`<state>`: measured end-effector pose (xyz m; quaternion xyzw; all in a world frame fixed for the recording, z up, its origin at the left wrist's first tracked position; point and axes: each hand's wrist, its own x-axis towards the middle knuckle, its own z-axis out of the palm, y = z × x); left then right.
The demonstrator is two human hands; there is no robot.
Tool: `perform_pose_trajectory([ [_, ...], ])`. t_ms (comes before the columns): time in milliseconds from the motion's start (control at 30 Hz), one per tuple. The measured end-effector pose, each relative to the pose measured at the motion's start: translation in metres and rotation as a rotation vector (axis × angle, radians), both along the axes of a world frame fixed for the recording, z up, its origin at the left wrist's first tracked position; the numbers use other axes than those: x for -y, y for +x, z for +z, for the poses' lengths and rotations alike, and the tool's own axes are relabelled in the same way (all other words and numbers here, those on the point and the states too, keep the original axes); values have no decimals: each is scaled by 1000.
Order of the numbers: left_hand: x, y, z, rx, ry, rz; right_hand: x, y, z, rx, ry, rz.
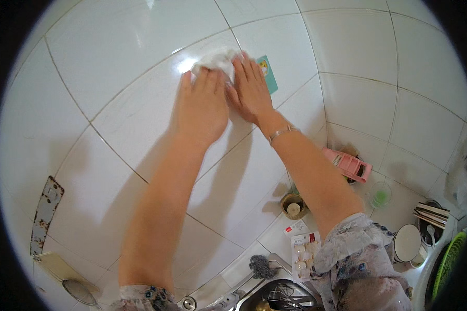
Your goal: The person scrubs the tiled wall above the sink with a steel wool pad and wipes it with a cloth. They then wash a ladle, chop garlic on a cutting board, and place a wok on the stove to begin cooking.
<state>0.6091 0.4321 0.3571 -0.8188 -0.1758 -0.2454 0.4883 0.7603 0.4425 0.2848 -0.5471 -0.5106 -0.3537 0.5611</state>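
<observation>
Right now both of your hands are pressed flat against the white tiled wall (114, 57), fingers stretched out and close together. Your left hand (200, 106) lies palm-down with its fingertips on a crumpled white cloth (215, 61), and your right hand (250, 88) sits just beside it, touching it at the thumb side, its fingers also over the cloth's edge. The cloth is bunched under and just above your fingertips, against the tile. Just right of your right hand's fingers a small teal sticker (269, 72) is on the wall. A thin bracelet (282, 132) circles your right wrist. Well below your right forearm, a pink grater (348, 165) leans near the wall, and a sink (280, 293) lies below your elbows.
</observation>
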Motion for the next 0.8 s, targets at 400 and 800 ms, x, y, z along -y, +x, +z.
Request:
perform_pose_trajectory([
  [400, 14, -44, -146, -260, -263, 46, 35, -51, -176, -138, -325, 214],
  [800, 12, -54, 21, 34, -39, 57, -2, -50, 6, 105, 161, 165],
])
